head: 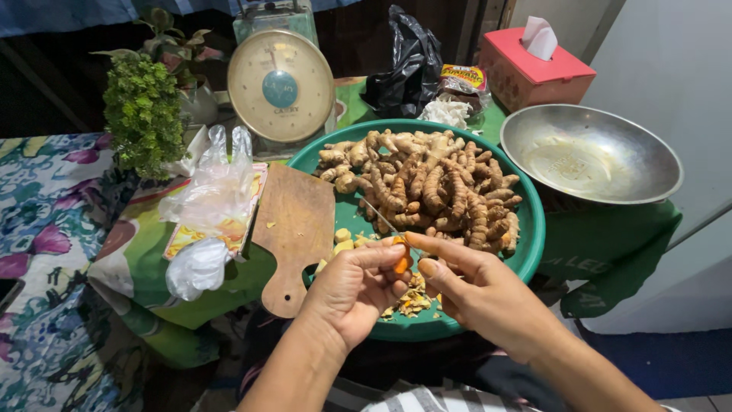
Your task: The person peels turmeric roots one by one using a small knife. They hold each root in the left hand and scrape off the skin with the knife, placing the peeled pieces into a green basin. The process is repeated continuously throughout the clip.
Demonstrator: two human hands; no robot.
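- Two hands meet over the near edge of the green tray (pixel 534 229): my left hand (pixel 347 294) has its fingers curled tight round a small orange turmeric piece (pixel 401 263), thumb laid across the top.
- My right hand (pixel 476 294) has its thumb and forefinger pressed together on a thin knife (pixel 379 217), whose blade runs off toward eleven o'clock; the remaining fingers fold under, and I cannot tell how they sit on the handle.
- I judge this the peeling step, with the root already showing bare orange; the next stroke calls for a shallow scrape away from my thumb and a small turn of the root.
- Just below my fingers, at six o'clock, lie peel scraps (pixel 412 301) and a few cut yellow bits on the tray.
- At twelve o'clock, filling the tray's far half, sits the unpeeled turmeric pile (pixel 435 187).
- At nine o'clock the wooden cutting board (pixel 293 229) lies with one side overlapping the tray's rim; beyond it, crumpled clear plastic bags (pixel 213 206) cover a flat yellow printed card.
- At two o'clock stands an empty steel bowl (pixel 591 152).
- Farther off at one o'clock: a red tissue box (pixel 534 72) with a white tissue standing up, and beside it a small packet (pixel 463 78) with a yellow and red label, next to a black plastic bag (pixel 404 69).
- At eleven o'clock stands a pale round-faced dial scale (pixel 280 85) and, at ten, a green leafy plant (pixel 143 114).
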